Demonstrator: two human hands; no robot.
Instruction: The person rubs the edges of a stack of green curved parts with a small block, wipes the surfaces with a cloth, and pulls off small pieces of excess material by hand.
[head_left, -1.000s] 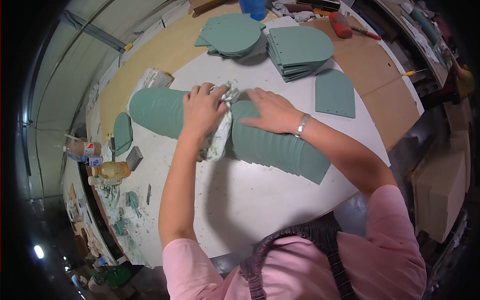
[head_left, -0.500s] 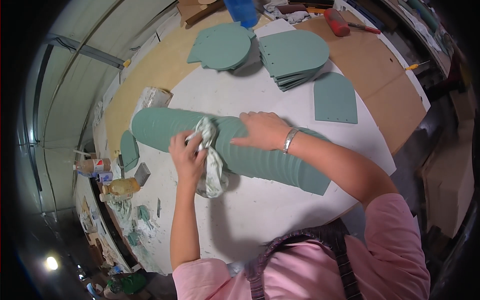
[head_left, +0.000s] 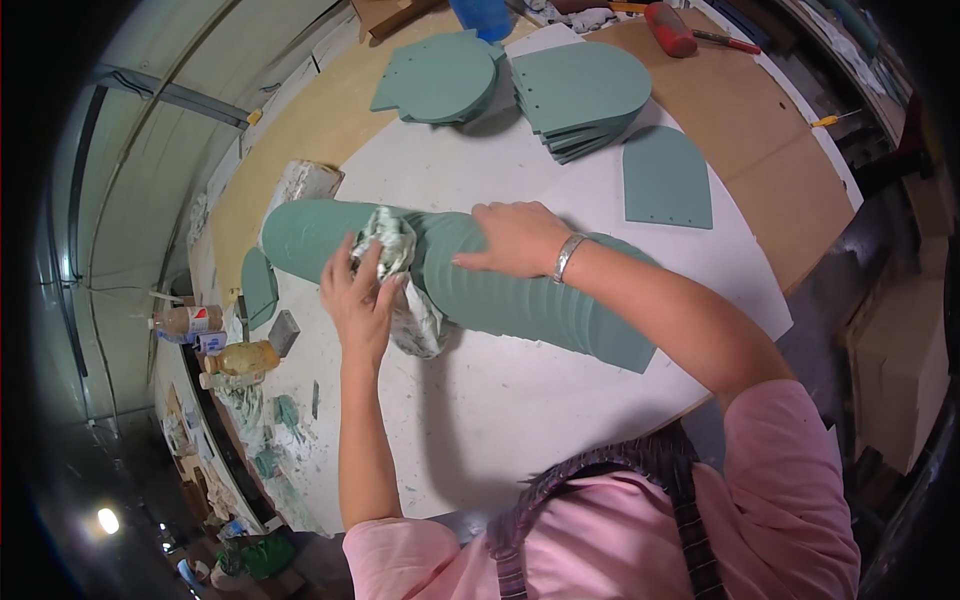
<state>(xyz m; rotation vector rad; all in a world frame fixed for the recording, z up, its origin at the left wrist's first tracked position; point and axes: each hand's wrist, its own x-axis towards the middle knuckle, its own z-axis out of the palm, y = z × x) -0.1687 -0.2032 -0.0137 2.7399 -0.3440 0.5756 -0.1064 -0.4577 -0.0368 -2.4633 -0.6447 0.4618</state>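
Observation:
A long row of overlapping green round-ended tiles [head_left: 500,300] lies slantwise across the white board [head_left: 590,420]. My left hand [head_left: 355,305] grips a crumpled white rag [head_left: 416,322] with green stains, pressing part of it against the row left of its middle. The rag's loose end hangs over the near side. Resting on top of the row, right of the rag, is my right hand [head_left: 520,240], its fingers spread and holding nothing. A single green tile [head_left: 667,180] lies flat beyond the row's right end, with small holes along its straight edge.
Two stacks of green tiles, the left stack [head_left: 440,75] and the right stack [head_left: 585,85], stand at the far side. Brown cardboard [head_left: 745,140] carries a red mallet [head_left: 670,30]. Leftward are another tile [head_left: 258,290], a grey block [head_left: 284,333] and a bottle of yellowish liquid [head_left: 245,358].
My left hand has moved the rag leftward along the row, and the fingers have spread a little more. My right hand stays on the tiles. The whole view has shifted slightly.

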